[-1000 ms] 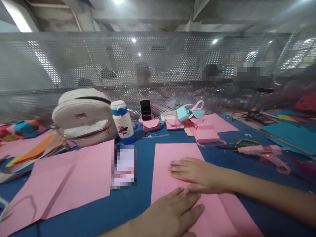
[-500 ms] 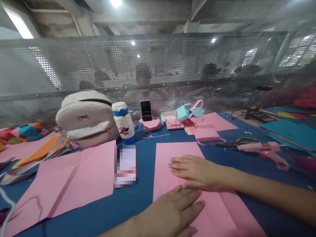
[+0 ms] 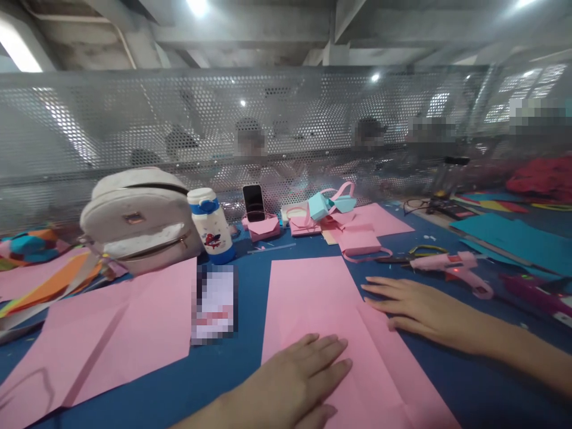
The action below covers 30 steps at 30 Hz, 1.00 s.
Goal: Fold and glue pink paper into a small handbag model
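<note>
A sheet of pink paper (image 3: 308,292) with long crease lines lies on the blue table in front of me. My left hand (image 3: 297,378) rests flat on its lower part, fingers stretched to the right. At the sheet's right edge is my right hand (image 3: 424,310), fingers spread and pointing left, with the fingertips just over or touching the edge. Neither hand grips anything. Beyond the sheet sit small folded pink paper bags (image 3: 361,241) and a light-blue paper box (image 3: 318,206).
Left stand a white backpack (image 3: 138,220) and a bottle (image 3: 211,229), behind another creased pink sheet (image 3: 152,322) and a blurred-out phone-like item (image 3: 217,304). To the right lie a pink glue gun (image 3: 451,265), scissors (image 3: 420,255) and blue paper (image 3: 513,238). A perforated metal screen (image 3: 295,113) closes the back.
My right hand has slid right, from the middle of the pink sheet to its right edge, away from my left hand. My left hand stays flat on the paper. The view has turned slightly right.
</note>
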Each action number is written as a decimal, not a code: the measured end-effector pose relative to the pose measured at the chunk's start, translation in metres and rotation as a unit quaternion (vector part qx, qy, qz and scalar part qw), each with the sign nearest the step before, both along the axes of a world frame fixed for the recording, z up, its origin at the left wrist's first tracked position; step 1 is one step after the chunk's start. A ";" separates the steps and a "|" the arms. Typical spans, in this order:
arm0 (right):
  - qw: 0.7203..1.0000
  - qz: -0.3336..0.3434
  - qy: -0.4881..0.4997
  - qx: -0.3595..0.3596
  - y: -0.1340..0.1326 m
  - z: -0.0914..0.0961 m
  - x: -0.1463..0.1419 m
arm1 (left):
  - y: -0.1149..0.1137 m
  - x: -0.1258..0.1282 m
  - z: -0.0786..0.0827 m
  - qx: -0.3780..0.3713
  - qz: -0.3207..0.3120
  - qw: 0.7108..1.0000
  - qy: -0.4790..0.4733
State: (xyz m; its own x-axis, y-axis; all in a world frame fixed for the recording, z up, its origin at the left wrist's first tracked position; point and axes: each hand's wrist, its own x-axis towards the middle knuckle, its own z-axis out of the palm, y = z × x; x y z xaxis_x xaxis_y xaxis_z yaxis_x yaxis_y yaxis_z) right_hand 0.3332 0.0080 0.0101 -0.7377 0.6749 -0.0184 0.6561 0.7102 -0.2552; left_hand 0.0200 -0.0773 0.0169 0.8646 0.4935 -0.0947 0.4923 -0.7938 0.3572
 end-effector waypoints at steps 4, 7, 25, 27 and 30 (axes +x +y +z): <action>0.999 -0.027 0.018 0.018 -0.006 -0.003 0.012 | -0.002 0.000 -0.001 0.001 0.008 1.000 -0.018; 0.998 -0.038 0.009 0.048 -0.012 -0.003 0.012 | -0.003 -0.001 0.001 -0.012 0.016 1.000 -0.006; 0.997 0.057 0.019 -0.054 -0.063 0.016 -0.005 | -0.025 -0.002 -0.019 0.223 0.072 0.971 0.053; 0.996 0.074 0.026 -0.045 -0.060 0.021 -0.008 | -0.017 -0.004 -0.008 0.199 0.090 0.975 0.037; 0.996 0.074 0.052 -0.014 -0.050 0.028 -0.009 | -0.001 -0.009 0.023 0.173 0.141 0.974 -0.036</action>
State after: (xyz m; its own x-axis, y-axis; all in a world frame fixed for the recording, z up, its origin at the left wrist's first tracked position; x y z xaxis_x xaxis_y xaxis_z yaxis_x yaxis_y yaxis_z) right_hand 0.3247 -0.0418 0.0384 -0.8281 0.5586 0.0469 0.5131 0.7890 -0.3378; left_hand 0.0111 -0.0786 0.0402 0.6879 0.7045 0.1746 0.6922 -0.7092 0.1341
